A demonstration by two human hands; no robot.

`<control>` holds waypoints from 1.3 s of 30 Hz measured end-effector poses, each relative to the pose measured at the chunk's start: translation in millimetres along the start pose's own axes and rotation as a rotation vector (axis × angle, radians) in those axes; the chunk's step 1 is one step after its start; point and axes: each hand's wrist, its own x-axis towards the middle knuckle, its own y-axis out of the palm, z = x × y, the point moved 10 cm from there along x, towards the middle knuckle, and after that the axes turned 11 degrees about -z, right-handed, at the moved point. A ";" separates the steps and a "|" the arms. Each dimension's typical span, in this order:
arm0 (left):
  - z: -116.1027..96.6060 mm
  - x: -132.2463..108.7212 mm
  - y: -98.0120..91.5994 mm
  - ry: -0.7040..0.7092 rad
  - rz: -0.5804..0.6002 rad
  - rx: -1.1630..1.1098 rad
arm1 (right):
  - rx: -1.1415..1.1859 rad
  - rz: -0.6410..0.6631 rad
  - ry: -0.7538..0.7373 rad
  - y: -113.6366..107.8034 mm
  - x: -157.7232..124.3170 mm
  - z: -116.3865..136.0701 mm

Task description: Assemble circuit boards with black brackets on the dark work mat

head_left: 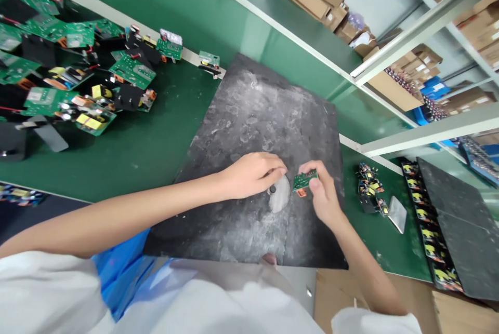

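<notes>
Green board, pinched in the right hand, could drop if that pinch slackens; whether the left hand grips the disc, I cannot tell.

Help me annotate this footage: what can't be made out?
Head view:
Left hand: its own curled fingers hide any grip.
Grey rounded disc: left hand covers part.
Small green rectangular circuit board: right hand covers one end; markings too small.
Heap of green circuit boards: cut off by left edge.
</notes>
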 end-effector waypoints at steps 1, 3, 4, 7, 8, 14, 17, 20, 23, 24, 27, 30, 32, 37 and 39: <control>-0.1 -1.1 4.0 0.025 0.034 0.079 | -0.025 0.004 -0.076 3.3 -8.6 3.2; 0.3 -5.0 14.1 0.075 0.119 0.209 | -0.118 0.062 -0.234 15.6 -25.6 10.4; 0.9 -7.4 18.8 0.098 0.157 0.251 | -0.186 0.094 -0.300 21.9 -32.5 12.3; 3.6 -13.0 26.0 0.140 0.204 0.318 | -0.366 0.173 -0.381 34.1 -41.4 8.5; 4.9 -14.1 26.7 0.147 0.199 0.340 | -0.400 0.190 -0.379 35.6 -41.2 6.3; 13.2 -19.6 35.1 0.164 0.182 0.429 | -0.476 0.242 -0.365 38.5 -32.3 3.4; 14.6 -22.0 40.1 0.161 0.186 0.448 | -0.480 0.219 -0.428 39.6 -28.7 6.2; 15.7 -23.5 43.0 0.142 0.192 0.485 | -0.427 0.182 -0.509 40.5 -28.7 10.5; 17.1 -24.8 45.1 0.119 0.211 0.521 | -0.366 0.152 -0.584 42.1 -34.0 18.3; 17.2 -25.1 45.7 0.116 0.217 0.529 | -0.358 0.165 -0.608 44.7 -36.8 21.0; 16.9 -25.5 46.8 0.122 0.224 0.546 | -0.354 0.248 -0.681 55.7 -44.2 26.5; 16.9 -25.2 46.8 0.124 0.216 0.538 | -0.352 0.229 -0.694 55.9 -39.3 26.8; 16.9 -25.1 46.8 0.122 0.210 0.525 | -0.343 0.205 -0.676 54.4 -35.5 26.0; 17.4 -25.4 48.3 0.118 0.222 0.503 | -0.289 0.298 -0.718 63.4 -43.4 31.2; 18.6 -25.2 48.3 0.108 0.225 0.494 | -0.296 0.248 -0.699 59.6 -38.3 30.8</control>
